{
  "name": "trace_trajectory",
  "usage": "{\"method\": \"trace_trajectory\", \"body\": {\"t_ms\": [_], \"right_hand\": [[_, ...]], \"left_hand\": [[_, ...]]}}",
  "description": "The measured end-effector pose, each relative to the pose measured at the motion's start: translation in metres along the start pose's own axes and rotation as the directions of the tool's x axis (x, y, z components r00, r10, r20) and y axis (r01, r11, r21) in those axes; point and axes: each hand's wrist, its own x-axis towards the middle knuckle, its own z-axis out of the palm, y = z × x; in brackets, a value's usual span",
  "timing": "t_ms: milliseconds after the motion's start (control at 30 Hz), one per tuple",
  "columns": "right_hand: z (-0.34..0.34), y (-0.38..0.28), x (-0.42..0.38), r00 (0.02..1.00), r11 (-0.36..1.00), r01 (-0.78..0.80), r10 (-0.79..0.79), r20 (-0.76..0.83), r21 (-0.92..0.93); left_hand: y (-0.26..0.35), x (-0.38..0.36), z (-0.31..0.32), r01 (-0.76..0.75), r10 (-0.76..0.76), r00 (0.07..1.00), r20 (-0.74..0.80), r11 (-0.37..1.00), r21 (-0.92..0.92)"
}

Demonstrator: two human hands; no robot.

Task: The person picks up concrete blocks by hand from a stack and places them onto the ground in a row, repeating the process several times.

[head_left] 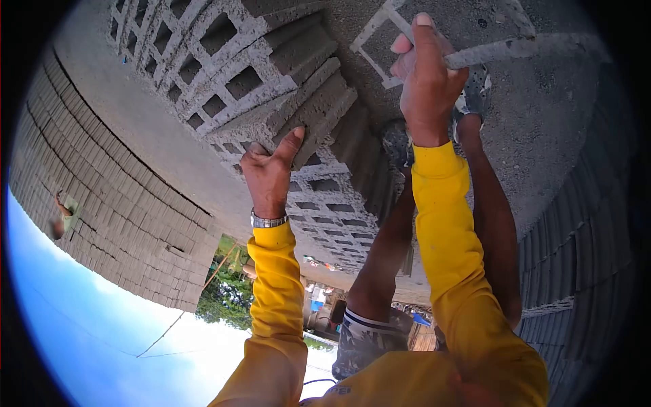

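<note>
My left hand (268, 169), with a metal watch at the wrist, grips the edge of a grey hollow concrete block (319, 119), its thumb on the block's side. The block lies tilted among other stacked blocks. My right hand (430, 81) is closed around a grey, dusty metal tool (529, 51) with a curved bar. An angular metal frame (369, 34) shows beside that hand, over the ground; how it joins the bar is hidden behind the fingers. Both arms wear yellow sleeves.
Rows of hollow blocks (224, 68) rise at the upper left. My shoes (473, 91) stand on rough ground (536, 122) by the stack. Long block stacks line the left (115, 197) and right (576, 271). A distant person (64, 214) is at the far left.
</note>
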Motion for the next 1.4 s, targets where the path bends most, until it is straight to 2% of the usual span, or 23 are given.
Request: {"method": "trace_trajectory", "body": {"t_ms": [33,67,167,267,367,400,533,633,667,767,800,900,967,1033,1133,1233,1267,1367,1400], "right_hand": [[0.000,-0.007,-0.001,0.997,0.995,0.072,-0.070,0.038,-0.068],[0.005,-0.007,0.001,0.991,0.985,0.130,-0.130,0.001,-0.117],[0.009,0.034,0.003,0.984,0.996,0.073,-0.061,0.168,-0.061],[0.006,0.102,0.001,0.989,0.940,0.048,0.003,0.147,-0.338],[-0.016,0.099,-0.007,0.985,0.942,-0.025,0.080,0.153,-0.335],[-0.023,0.091,-0.009,0.977,0.951,-0.127,0.169,0.130,-0.280],[-0.045,0.068,0.001,0.994,0.968,-0.103,0.094,-0.051,-0.230],[-0.071,0.037,0.000,0.967,0.954,-0.232,0.206,-0.149,-0.190],[-0.071,0.030,-0.003,0.950,0.960,-0.242,0.205,-0.235,-0.141],[-0.085,0.012,-0.022,0.906,0.934,-0.318,0.248,-0.344,-0.165],[-0.096,0.013,-0.028,0.918,0.935,-0.310,0.246,-0.310,-0.176],[-0.111,0.008,-0.060,0.920,0.952,-0.285,0.239,-0.311,-0.112],[-0.130,0.013,-0.081,0.924,0.942,-0.314,0.273,-0.269,-0.119],[-0.127,0.007,-0.096,0.922,0.938,-0.323,0.281,-0.265,-0.128],[-0.112,0.014,-0.114,0.897,0.926,-0.363,0.314,-0.312,-0.109],[-0.120,0.041,-0.113,0.905,0.918,-0.381,0.346,-0.249,-0.111],[-0.127,0.051,-0.110,0.926,0.924,-0.353,0.324,-0.195,-0.145],[-0.137,0.071,-0.108,0.964,0.953,-0.254,0.236,-0.120,-0.164],[-0.134,0.069,-0.107,0.950,0.944,-0.291,0.267,-0.162,-0.152]], "left_hand": [[-0.004,-0.001,0.002,-0.013,0.013,1.000,-0.002,0.999,-0.029],[-0.007,0.000,0.004,-0.029,0.028,1.000,-0.007,0.998,-0.059],[-0.007,0.003,0.005,-0.021,0.019,1.000,-0.022,0.995,-0.095],[-0.002,-0.001,0.006,-0.027,0.025,0.999,-0.029,0.998,-0.055],[0.004,0.002,0.013,-0.047,0.043,0.998,-0.054,0.997,-0.066],[0.004,0.001,0.016,-0.039,0.035,0.998,-0.054,0.997,-0.073],[0.001,0.014,0.038,-0.098,0.097,0.992,-0.074,0.995,-0.008],[-0.002,0.018,0.049,-0.121,0.124,0.990,-0.072,0.991,0.049],[-0.011,0.024,0.053,-0.136,0.145,0.987,-0.066,0.984,0.118],[-0.011,0.024,0.041,-0.232,0.217,0.971,0.104,0.959,0.162],[-0.003,0.016,0.023,-0.215,0.201,0.954,0.221,0.976,0.040],[-0.038,-0.029,0.008,-0.442,0.411,0.894,-0.178,0.875,-0.196],[-0.068,-0.059,0.002,-0.232,0.223,0.969,-0.110,0.970,-0.072],[-0.096,-0.063,0.024,-0.397,0.410,0.910,-0.053,0.902,0.170],[-0.097,-0.042,0.062,-0.355,0.411,0.911,-0.031,0.819,0.451],[-0.073,-0.028,0.084,0.010,0.004,0.999,-0.032,0.905,0.425],[-0.076,-0.028,0.090,0.035,0.003,0.995,-0.102,0.928,0.370],[-0.080,-0.028,0.082,0.050,-0.048,0.999,-0.012,0.979,0.199],[-0.084,-0.032,0.080,-0.053,0.054,0.996,-0.074,0.999,0.009]]}}
